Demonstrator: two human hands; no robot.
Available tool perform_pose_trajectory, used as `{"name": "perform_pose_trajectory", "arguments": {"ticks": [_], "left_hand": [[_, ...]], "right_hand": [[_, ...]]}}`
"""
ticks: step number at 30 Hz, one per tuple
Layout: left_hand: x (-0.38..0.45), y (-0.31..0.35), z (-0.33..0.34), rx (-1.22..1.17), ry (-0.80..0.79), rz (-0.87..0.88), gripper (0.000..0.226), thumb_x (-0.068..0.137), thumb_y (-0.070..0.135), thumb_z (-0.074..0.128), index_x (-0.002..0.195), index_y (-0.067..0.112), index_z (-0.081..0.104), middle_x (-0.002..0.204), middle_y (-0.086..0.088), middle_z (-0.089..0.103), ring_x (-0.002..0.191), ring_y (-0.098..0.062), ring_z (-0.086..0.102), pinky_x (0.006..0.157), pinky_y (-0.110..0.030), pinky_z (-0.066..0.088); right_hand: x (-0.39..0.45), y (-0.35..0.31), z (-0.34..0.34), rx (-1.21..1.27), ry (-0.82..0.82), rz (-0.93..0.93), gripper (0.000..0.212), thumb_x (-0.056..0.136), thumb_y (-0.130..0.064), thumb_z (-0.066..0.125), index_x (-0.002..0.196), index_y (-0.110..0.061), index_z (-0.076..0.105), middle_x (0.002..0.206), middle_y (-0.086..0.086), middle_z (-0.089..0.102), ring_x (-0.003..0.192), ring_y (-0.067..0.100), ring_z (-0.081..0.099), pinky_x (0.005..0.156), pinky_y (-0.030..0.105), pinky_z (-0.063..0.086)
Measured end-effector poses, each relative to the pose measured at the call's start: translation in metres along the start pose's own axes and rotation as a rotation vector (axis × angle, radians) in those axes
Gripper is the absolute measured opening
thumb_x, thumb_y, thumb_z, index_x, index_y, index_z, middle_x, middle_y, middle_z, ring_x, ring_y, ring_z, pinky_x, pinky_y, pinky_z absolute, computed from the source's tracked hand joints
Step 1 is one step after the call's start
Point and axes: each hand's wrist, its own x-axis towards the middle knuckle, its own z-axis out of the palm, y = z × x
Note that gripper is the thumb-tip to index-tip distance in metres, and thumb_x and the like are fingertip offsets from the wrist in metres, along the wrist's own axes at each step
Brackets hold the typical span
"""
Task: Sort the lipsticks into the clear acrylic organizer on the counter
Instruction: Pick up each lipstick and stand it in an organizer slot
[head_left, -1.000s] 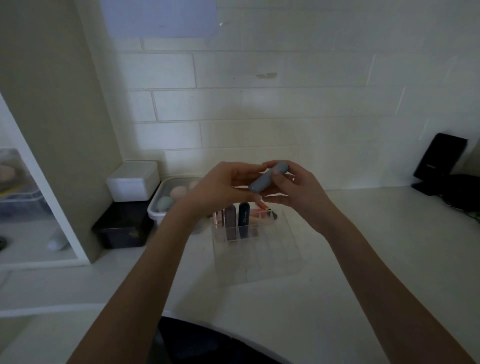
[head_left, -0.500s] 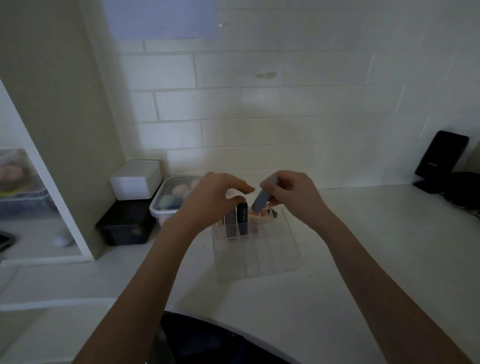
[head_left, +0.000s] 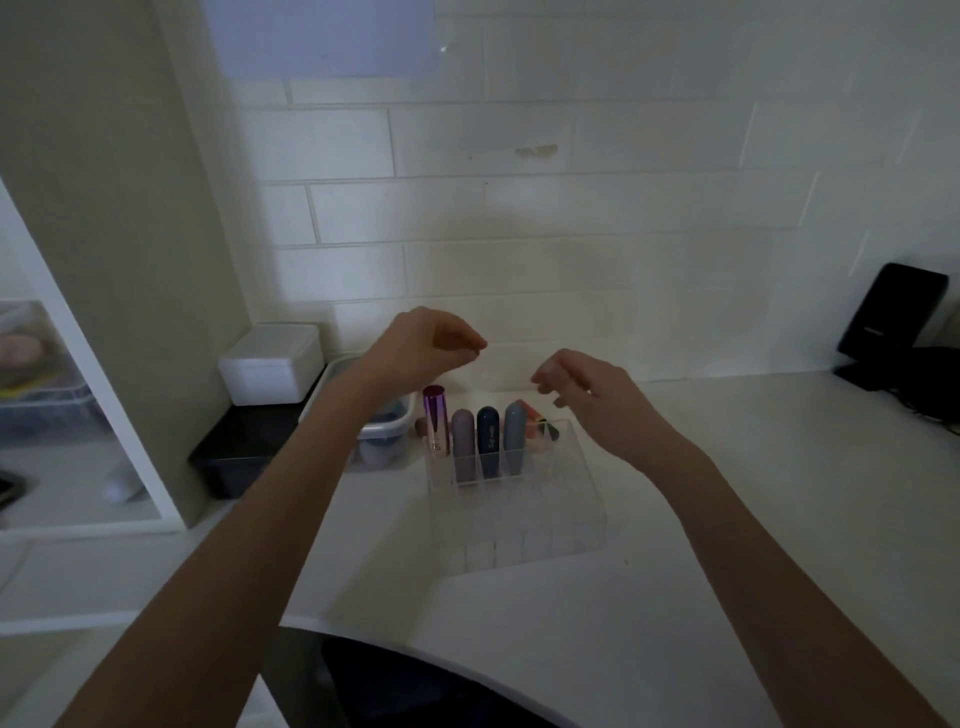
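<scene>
Four capped lipsticks, among them a grey-blue rounded lipstick (head_left: 514, 437), stand upright in the back row of the clear acrylic organizer (head_left: 524, 514) on the white table (head_left: 727, 519); the left hand (head_left: 431, 345) and right hand (head_left: 587, 395) hover above, fingers loosely curled, holding nothing.

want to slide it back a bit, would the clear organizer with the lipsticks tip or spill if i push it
Probably it slides rather than tips: the clear organizer looks low and wide on the smooth counter. The four lipsticks stand tall in its back row, so a sharp shove might rattle them. It likely feels light.
</scene>
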Motion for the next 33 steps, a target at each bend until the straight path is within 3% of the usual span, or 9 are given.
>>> {"name": "perform_pose_trajectory", "arguments": {"ticks": [5, 10, 14, 17, 19, 22, 26, 29, 33], "left_hand": [[0.059, -0.015, 0.022, 0.246, -0.591, -0.073, 0.026, 0.083, 0.011, 0.068, 0.108, 0.016, 0.068, 0.108, 0.001, 0.07, 0.098, -0.014, 0.064, 0.095, -0.033, 0.05], [0.081, -0.037, 0.05, 0.297, -0.789, -0.098, 0.019, 0.08, 0.01, 0.07, 0.096, 0.019, 0.067, 0.107, -0.003, 0.068, 0.094, -0.012, 0.061, 0.09, -0.03, 0.051], [0.076, -0.047, 0.071, 0.207, -0.75, -0.029, 0.026, 0.08, 0.001, 0.064, 0.102, 0.014, 0.057, 0.092, 0.004, 0.058, 0.086, -0.013, 0.055, 0.071, -0.017, 0.048], [0.067, -0.049, 0.076, 0.065, -0.701, 0.037, 0.021, 0.072, 0.016, 0.066, 0.088, 0.027, 0.059, 0.095, 0.003, 0.059, 0.087, -0.015, 0.056, 0.08, -0.028, 0.048], [0.063, -0.05, 0.077, 0.057, -0.714, 0.072, 0.026, 0.076, 0.009, 0.064, 0.089, 0.032, 0.063, 0.098, 0.002, 0.06, 0.091, -0.016, 0.057, 0.086, -0.03, 0.047], [0.064, -0.053, 0.081, 0.155, -0.675, 0.168, 0.025, 0.077, 0.012, 0.064, 0.101, 0.01, 0.07, 0.109, -0.009, 0.064, 0.101, -0.029, 0.059, 0.094, -0.04, 0.046], [0.065, -0.059, 0.078, 0.216, -0.564, 0.107, 0.03, 0.081, 0.002, 0.064, 0.111, 0.005, 0.068, 0.127, -0.011, 0.054, 0.116, -0.023, 0.051, 0.091, -0.023, 0.04], [0.06, -0.053, 0.063, 0.029, -0.408, 0.094, 0.027, 0.077, 0.004, 0.071, 0.103, 0.009, 0.071, 0.108, -0.004, 0.065, 0.098, -0.013, 0.06, 0.086, -0.024, 0.047], [0.046, -0.028, 0.036, -0.204, -0.277, 0.08, 0.027, 0.075, 0.001, 0.074, 0.099, 0.011, 0.071, 0.079, 0.005, 0.07, 0.065, 0.002, 0.063, 0.065, -0.012, 0.05]], "right_hand": [[0.003, 0.023, -0.004, -0.122, 0.0, 0.068, 0.028, 0.1, -0.024, 0.039, 0.096, -0.014, 0.064, 0.087, -0.005, 0.063, 0.075, -0.002, 0.057, 0.071, 0.02, 0.044], [0.002, 0.022, 0.004, -0.077, -0.02, 0.095, 0.026, 0.099, -0.027, 0.042, 0.093, -0.012, 0.063, 0.083, -0.008, 0.064, 0.079, 0.013, 0.064, 0.072, 0.022, 0.048], [0.003, 0.022, 0.006, -0.081, -0.038, 0.087, 0.028, 0.098, -0.028, 0.043, 0.095, -0.009, 0.063, 0.092, 0.005, 0.07, 0.082, 0.017, 0.065, 0.07, 0.022, 0.047], [0.002, 0.023, 0.008, -0.091, -0.038, 0.088, 0.027, 0.098, -0.028, 0.044, 0.094, -0.009, 0.063, 0.092, 0.004, 0.068, 0.084, 0.018, 0.063, 0.068, 0.016, 0.042], [0.001, 0.024, 0.01, -0.084, -0.049, 0.102, 0.025, 0.098, -0.027, 0.045, 0.092, -0.011, 0.063, 0.087, -0.001, 0.064, 0.084, 0.018, 0.063, 0.067, 0.015, 0.041], [0.002, 0.025, 0.012, -0.091, -0.064, 0.112, 0.02, 0.097, -0.027, 0.046, 0.087, -0.018, 0.061, 0.075, -0.016, 0.056, 0.075, 0.008, 0.059, 0.062, 0.011, 0.038], [0.001, 0.023, 0.013, -0.087, -0.089, 0.108, 0.022, 0.097, -0.026, 0.047, 0.088, -0.013, 0.062, 0.077, -0.013, 0.061, 0.071, 0.003, 0.057, 0.063, 0.009, 0.04], [0.001, 0.023, 0.012, -0.053, -0.064, 0.113, 0.018, 0.095, -0.026, 0.05, 0.09, -0.016, 0.064, 0.09, 0.001, 0.069, 0.082, 0.018, 0.064, 0.07, 0.026, 0.046], [0.0, 0.015, 0.011, 0.082, 0.036, 0.076, 0.01, 0.092, -0.022, 0.057, 0.098, -0.03, 0.061, 0.085, -0.002, 0.067, 0.067, 0.005, 0.063, 0.056, 0.01, 0.045]]}}
